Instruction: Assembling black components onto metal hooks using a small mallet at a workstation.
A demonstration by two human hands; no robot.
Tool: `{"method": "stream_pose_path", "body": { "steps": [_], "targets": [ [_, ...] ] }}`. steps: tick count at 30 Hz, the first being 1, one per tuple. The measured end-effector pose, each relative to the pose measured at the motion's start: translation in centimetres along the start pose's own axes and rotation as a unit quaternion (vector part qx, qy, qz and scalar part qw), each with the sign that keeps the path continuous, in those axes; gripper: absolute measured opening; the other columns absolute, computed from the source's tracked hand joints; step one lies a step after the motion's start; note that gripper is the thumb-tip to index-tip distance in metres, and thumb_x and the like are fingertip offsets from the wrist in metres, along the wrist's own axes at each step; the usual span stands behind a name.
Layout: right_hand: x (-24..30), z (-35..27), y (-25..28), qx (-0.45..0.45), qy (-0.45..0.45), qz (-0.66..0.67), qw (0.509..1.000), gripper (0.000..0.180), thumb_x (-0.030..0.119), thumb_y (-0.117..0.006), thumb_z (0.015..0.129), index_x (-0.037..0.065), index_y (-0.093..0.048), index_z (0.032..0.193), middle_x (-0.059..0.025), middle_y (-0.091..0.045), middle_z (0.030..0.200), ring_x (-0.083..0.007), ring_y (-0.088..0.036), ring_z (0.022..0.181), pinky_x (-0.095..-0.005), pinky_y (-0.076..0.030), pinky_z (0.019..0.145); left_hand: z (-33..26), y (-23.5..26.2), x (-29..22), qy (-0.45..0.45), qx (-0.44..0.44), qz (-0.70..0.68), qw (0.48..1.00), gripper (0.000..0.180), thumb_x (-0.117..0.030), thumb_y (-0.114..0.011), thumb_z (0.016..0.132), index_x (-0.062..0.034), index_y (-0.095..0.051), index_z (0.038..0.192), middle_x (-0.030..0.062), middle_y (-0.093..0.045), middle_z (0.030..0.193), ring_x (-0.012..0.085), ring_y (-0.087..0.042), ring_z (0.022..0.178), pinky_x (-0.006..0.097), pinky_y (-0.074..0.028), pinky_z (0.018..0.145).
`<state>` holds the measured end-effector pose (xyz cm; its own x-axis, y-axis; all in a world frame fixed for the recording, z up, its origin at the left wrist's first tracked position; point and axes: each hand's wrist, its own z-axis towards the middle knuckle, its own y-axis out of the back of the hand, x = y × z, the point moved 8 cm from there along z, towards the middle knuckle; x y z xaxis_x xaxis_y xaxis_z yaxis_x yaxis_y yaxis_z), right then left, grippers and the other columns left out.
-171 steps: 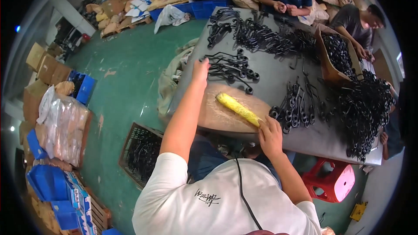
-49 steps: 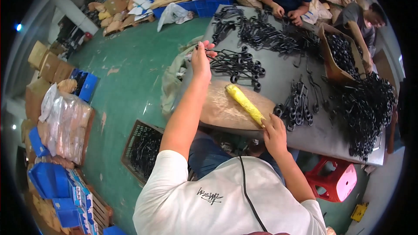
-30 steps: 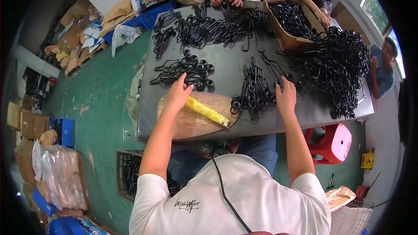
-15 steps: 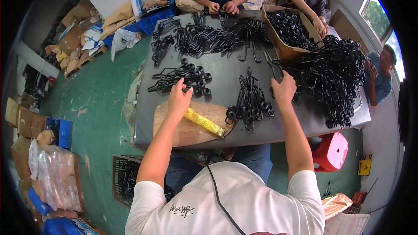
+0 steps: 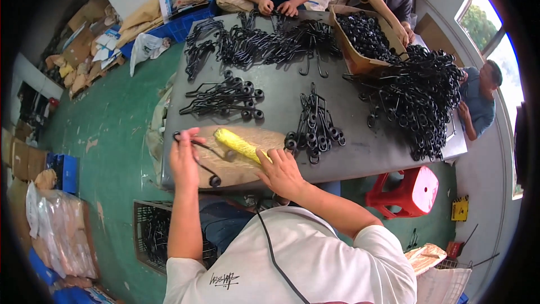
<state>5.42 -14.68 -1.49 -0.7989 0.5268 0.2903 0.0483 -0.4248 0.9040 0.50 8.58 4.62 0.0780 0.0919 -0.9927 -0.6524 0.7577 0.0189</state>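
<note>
Left hand (image 5: 184,160): closed on black wire hook (image 5: 203,160), lifted just over brown board (image 5: 236,170) at near edge of tabletop (image 5: 281,93), clear of other stock for handling. Right hand (image 5: 283,171): fingers spread, resting at end of yellow tool (image 5: 239,145) on same board. Sorted hook bundles (image 5: 315,126) (image 5: 225,98) mid-tabletop; tangled heap (image 5: 419,98) toward right edge; crate (image 5: 153,236) below near edge.

The hooked parts (image 5: 203,160) in the left hand (image 5: 184,160) look like black coated metal — faintly glossy. The yellow roller (image 5: 241,145) looks fuzzy, on a rough brown board (image 5: 242,166) — the table (image 5: 360,146) is matt dark grey, smooth.
</note>
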Motion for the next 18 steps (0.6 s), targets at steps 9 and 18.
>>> {"method": "stream_pose_path", "body": {
  "steps": [9, 18],
  "targets": [
    [-1.1, 1.6, -4.9, 0.079, -0.024, -0.124, 0.989, 0.064, 0.04, -0.058, 0.094, 0.009, -0.039, 0.146, -0.0116, -0.06, 0.102, -0.0276, -0.059, 0.094, -0.0421, -0.045, 0.081, 0.5, 4.8, -1.0, -0.024, -0.038, 0.012, 0.999, 0.043, -0.039, -0.047, 0.105, -0.0009, -0.066, 0.113, 0.0019, -0.066, 0.087, 0.0039, -0.038, 0.068, 0.02, -0.034, 0.062],
    [0.6, -6.0, -6.6, 0.217, -0.438, 0.726, 0.485, 0.035, 0.031, -0.044, 0.1, 0.002, -0.052, 0.12, -0.0105, -0.065, 0.092, -0.0194, -0.061, 0.072, -0.0333, -0.051, 0.063, 0.3, 2.6, 1.8, -0.021, 0.034, 0.062, 0.997, 0.037, -0.033, -0.047, 0.105, -0.0036, -0.068, 0.11, 0.0016, -0.068, 0.089, 0.0065, -0.043, 0.064, 0.023, -0.037, 0.061]
  ]
}}
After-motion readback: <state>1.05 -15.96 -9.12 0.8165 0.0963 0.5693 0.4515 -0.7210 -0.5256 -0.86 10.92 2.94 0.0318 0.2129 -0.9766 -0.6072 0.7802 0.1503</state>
